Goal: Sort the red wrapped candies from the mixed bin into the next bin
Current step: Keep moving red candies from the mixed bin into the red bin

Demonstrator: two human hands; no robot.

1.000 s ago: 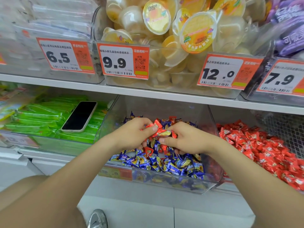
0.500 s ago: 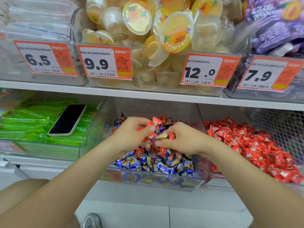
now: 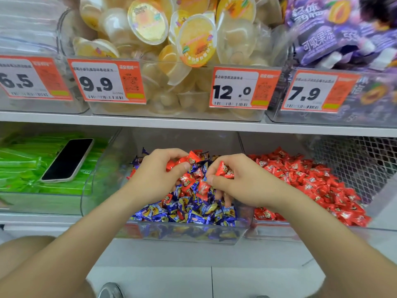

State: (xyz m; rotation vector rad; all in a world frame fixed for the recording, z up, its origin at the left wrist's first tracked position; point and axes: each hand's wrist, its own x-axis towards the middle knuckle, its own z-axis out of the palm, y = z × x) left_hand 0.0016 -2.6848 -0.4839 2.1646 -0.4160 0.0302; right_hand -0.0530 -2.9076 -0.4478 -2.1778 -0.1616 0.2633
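both hands are curled over the clear plastic mixed bin (image 3: 187, 234) of blue and red sweets. the left hand (image 3: 156, 175) grips several red wrapped candies (image 3: 190, 159); the right hand (image 3: 242, 183) pinches one red wrapped candy (image 3: 223, 169). just right of that bin stands the clear next bin (image 3: 277, 233), heaped red. left of the mixed bin, a black smartphone (image 3: 67, 160) lies on green packets (image 3: 19, 166).
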